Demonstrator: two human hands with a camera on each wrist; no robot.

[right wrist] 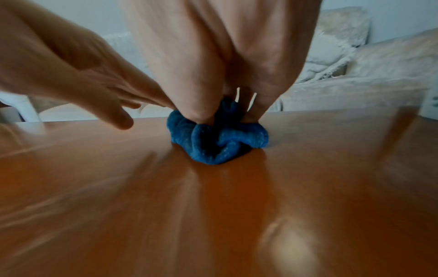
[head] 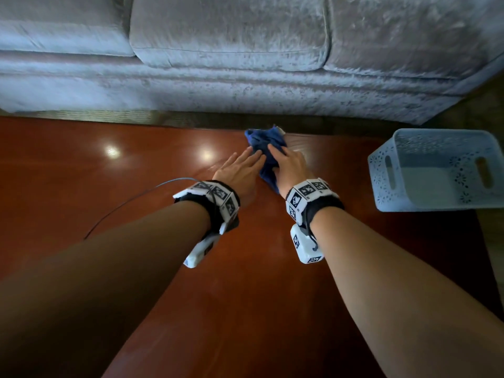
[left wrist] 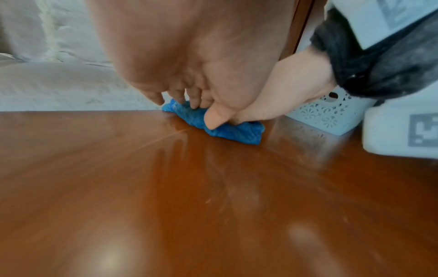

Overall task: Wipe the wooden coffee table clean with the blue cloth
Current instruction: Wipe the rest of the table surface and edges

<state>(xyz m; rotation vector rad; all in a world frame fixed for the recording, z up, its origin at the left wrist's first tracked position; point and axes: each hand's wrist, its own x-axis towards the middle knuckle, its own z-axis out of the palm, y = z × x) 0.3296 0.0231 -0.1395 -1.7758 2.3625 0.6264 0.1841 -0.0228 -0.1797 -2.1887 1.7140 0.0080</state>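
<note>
The blue cloth (head: 263, 144) lies bunched on the glossy wooden coffee table (head: 136, 165), near its far edge. My right hand (head: 283, 159) sits on top of it. In the right wrist view its thumb and fingers (right wrist: 251, 110) pinch the crumpled cloth (right wrist: 220, 144) between them. My left hand (head: 245, 165) lies just left of it, fingers straight, their tips touching the cloth's left side. In the left wrist view the left fingertips (left wrist: 193, 105) and thumb rest on the cloth (left wrist: 237, 131).
A pale blue perforated plastic basket (head: 436, 170) stands on the table's far right corner, close to the right hand. A grey velvet sofa (head: 245, 64) runs along the far side. A thin grey cable (head: 131, 203) arcs over the table from the left wristband.
</note>
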